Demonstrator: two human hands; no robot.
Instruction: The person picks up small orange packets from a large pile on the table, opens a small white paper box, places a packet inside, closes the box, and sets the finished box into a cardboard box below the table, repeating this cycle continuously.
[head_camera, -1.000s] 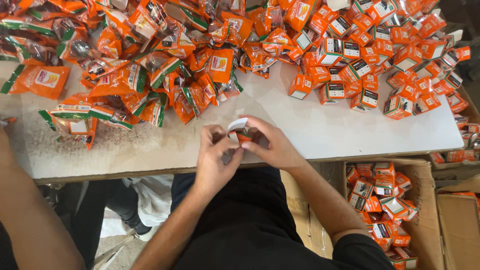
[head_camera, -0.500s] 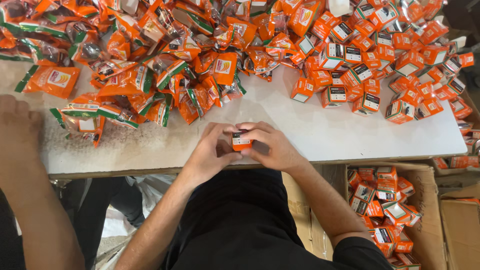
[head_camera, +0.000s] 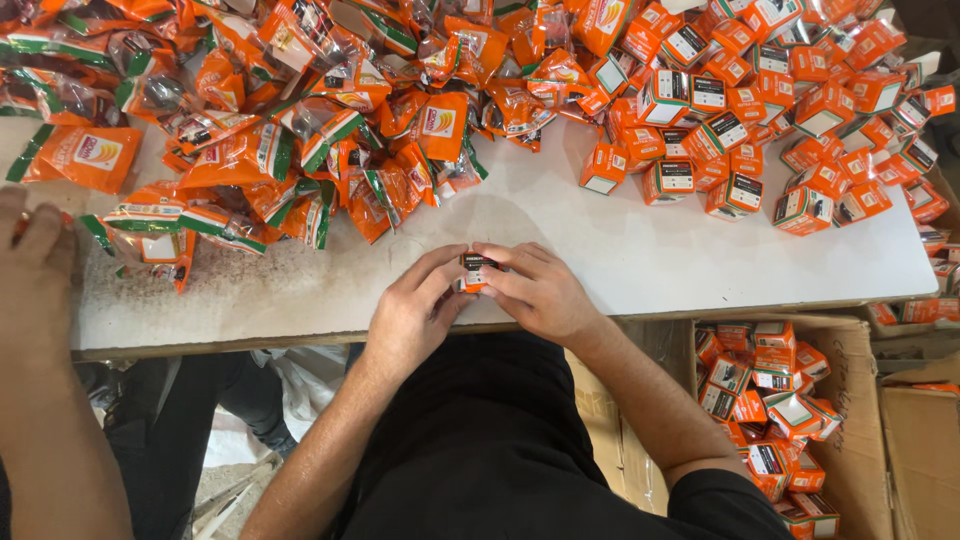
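- Head view: white counter (head_camera: 600, 270) carries orange sachets (head_camera: 300, 140) and small boxes (head_camera: 760, 120).
- I see my left hand (head_camera: 410, 315) and right hand (head_camera: 540, 290) both pinching one orange box (head_camera: 474, 270) at the counter's near edge.
- Closing its flap seems underway; next needs a firm tuck.

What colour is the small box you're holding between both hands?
Orange with a black panel; the small box sits between the left hand and right hand, seen in the head view.
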